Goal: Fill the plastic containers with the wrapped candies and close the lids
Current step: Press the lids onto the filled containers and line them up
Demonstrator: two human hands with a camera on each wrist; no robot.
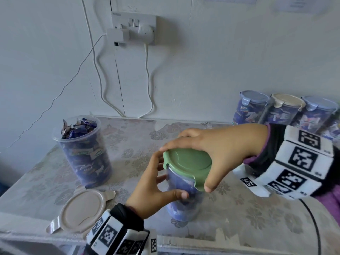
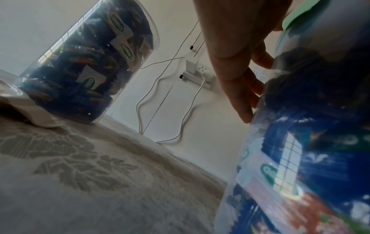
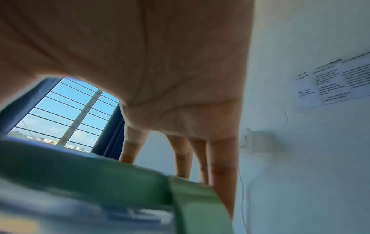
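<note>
A clear container (image 1: 182, 199) packed with blue wrapped candies stands near the table's front middle, with a green lid (image 1: 176, 159) on top. My left hand (image 1: 165, 179) grips its body, thumb across the front and fingers (image 2: 240, 88) round the far side. From the right, my right hand (image 1: 194, 162) spans the lid, with its thumb on the near tab and its fingers (image 3: 220, 166) over the far rim. Whether the lid's tabs are latched cannot be told. In the right wrist view the green lid (image 3: 120, 190) lies blurred under the palm.
A lidless container (image 1: 82, 150) heaped with candies stands at the left, with a loose beige lid (image 1: 82, 210) in front of it near the table's edge. Three closed, filled containers (image 1: 283, 109) line the back right wall. Cables hang from a wall socket (image 1: 134, 28).
</note>
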